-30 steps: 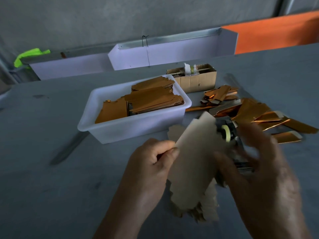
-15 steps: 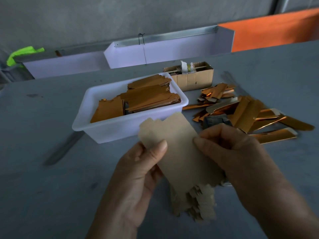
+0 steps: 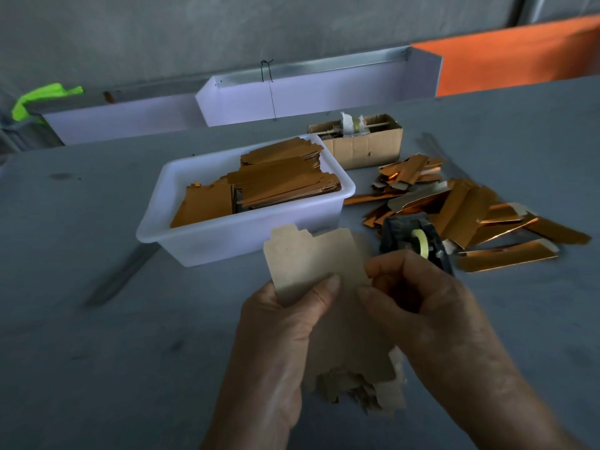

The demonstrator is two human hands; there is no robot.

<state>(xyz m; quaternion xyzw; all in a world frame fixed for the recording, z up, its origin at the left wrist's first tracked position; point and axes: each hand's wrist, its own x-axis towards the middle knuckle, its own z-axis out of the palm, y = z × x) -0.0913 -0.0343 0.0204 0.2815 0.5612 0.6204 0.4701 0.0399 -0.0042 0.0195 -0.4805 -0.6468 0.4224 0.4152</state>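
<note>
A flat tan cardboard blank (image 3: pixel 311 258) with notched tabs is held up over the table. My left hand (image 3: pixel 279 345) grips its left side, thumb pressed on the face. My right hand (image 3: pixel 431 306) pinches its right edge between thumb and curled fingers. Under the blank lies a loose stack of similar tan blanks (image 3: pixel 363 388) on the table. A black tape dispenser (image 3: pixel 412 238) with a yellowish roll sits just beyond my right hand.
A white plastic tub (image 3: pixel 240 235) holding stacked copper-coloured blanks stands ahead. A pile of shiny copper folded pieces (image 3: pixel 470 216) spreads at the right. A small open cardboard box (image 3: pixel 360 144) sits behind the tub. White trays (image 3: pixel 311 99) line the back edge.
The blank has turned from tilted to flat and facing me. My right hand came off the dispenser side and now pinches the blank's right edge. The dispenser is uncovered again.
</note>
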